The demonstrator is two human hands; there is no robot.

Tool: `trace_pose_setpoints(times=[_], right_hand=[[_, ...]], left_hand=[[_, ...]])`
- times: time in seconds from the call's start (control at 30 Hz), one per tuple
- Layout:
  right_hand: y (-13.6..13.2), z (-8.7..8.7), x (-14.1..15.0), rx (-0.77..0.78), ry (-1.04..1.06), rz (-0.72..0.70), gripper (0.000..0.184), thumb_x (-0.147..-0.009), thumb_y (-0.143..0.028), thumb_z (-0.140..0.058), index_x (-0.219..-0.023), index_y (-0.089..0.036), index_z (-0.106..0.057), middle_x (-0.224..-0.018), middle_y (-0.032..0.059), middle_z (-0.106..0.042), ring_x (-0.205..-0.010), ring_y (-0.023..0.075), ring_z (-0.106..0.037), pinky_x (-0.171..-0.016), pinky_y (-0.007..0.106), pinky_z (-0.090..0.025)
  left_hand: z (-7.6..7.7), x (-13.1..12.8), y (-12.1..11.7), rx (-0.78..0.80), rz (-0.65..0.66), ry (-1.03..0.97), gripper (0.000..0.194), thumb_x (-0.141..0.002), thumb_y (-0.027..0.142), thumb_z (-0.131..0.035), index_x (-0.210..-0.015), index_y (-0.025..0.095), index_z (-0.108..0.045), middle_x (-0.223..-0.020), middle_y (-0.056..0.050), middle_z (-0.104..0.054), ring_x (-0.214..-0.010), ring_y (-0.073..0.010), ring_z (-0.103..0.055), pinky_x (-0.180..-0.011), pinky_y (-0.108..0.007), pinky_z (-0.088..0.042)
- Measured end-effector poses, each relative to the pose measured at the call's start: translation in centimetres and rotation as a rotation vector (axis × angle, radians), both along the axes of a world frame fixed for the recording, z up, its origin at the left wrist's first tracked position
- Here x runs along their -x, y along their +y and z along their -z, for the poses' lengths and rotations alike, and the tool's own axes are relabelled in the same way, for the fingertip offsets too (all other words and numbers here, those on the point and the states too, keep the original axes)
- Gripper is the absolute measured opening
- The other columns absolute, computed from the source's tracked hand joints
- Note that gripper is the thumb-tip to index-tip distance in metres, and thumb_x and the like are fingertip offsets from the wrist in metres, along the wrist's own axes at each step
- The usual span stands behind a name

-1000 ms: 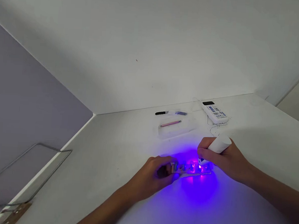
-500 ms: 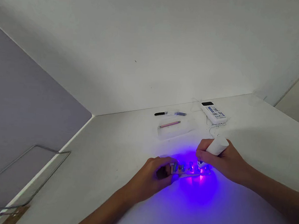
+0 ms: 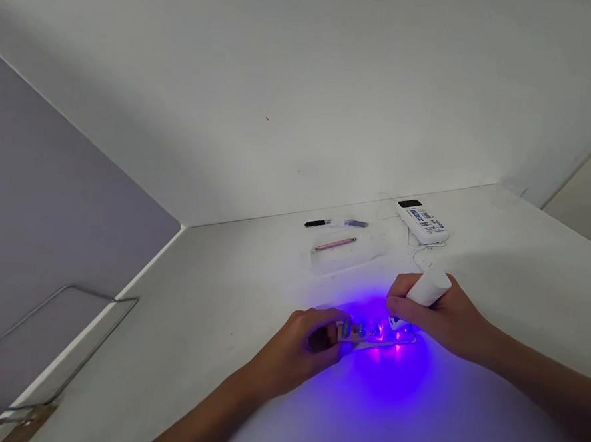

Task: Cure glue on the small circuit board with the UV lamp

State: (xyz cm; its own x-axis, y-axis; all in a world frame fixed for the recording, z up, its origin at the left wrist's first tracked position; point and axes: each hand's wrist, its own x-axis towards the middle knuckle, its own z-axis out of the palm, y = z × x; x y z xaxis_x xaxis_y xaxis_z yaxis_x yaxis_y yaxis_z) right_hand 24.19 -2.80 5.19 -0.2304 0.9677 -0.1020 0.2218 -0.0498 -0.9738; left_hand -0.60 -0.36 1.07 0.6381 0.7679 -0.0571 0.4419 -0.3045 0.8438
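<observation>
Violet light floods the small strip [image 3: 363,340] that we hold low over the white tabletop [image 3: 195,308], well forward of its back edge and right of its left edge. Small pieces sit in a row along the strip, blurred by the glare. Our left hand [image 3: 297,351] pinches the strip's left end, thumb below and fingers above. Over the right end, our right hand [image 3: 435,313] grips a white lamp [image 3: 429,287], which leans with its lower end at the row and hides part of it. Dark marks show near that lower end, too small for us to read.

Beyond, a clear plastic sleeve [image 3: 348,257] lies flat with a pink pen [image 3: 335,244] on it. Between the sleeve and the back edge, we see a black-ended tool [image 3: 318,223] and a grey-blue piece [image 3: 357,223] in line. Near the back edge, to the right, lies a white device [image 3: 425,227] with a black end; its blue and black print and barcode-like block are too blurred for us to read. A thin white cable [image 3: 414,248] curls beside it.

Across the left edge reaches a bent wire frame [image 3: 99,336]. Our forearms come in low from either side, wrists angled inward.
</observation>
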Motion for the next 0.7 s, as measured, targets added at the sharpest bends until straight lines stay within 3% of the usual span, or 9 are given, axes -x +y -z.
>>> trace_pose_setpoints(times=[0.33,0.7], right_hand=[[0.09,0.14,0.00,-0.002,0.001,0.000,0.025,-0.084,-0.032,-0.065,-0.064,-0.019,-0.056,-0.061,-0.0038,-0.048,-0.057,0.0109,-0.042,-0.050,0.023,-0.033],[0.11,0.08,0.05,0.002,0.009,0.003,0.025,-0.083,-0.032,-0.063,-0.064,-0.019,-0.056,-0.060,-0.0047,-0.043,-0.056,0.0108,-0.038,-0.050,0.024,-0.031]], left_hand=[[-0.36,-0.27,0.00,-0.018,0.009,0.005,0.010,-0.091,0.026,-0.064,-0.094,0.017,-0.068,-0.071,0.004,-0.052,-0.062,-0.0109,-0.042,-0.057,-0.021,-0.035],[-0.18,-0.04,-0.05,-0.024,0.004,0.011,0.010,-0.091,0.027,-0.065,-0.092,0.017,-0.066,-0.071,0.004,-0.051,-0.063,-0.0114,-0.043,-0.058,-0.022,-0.035]])
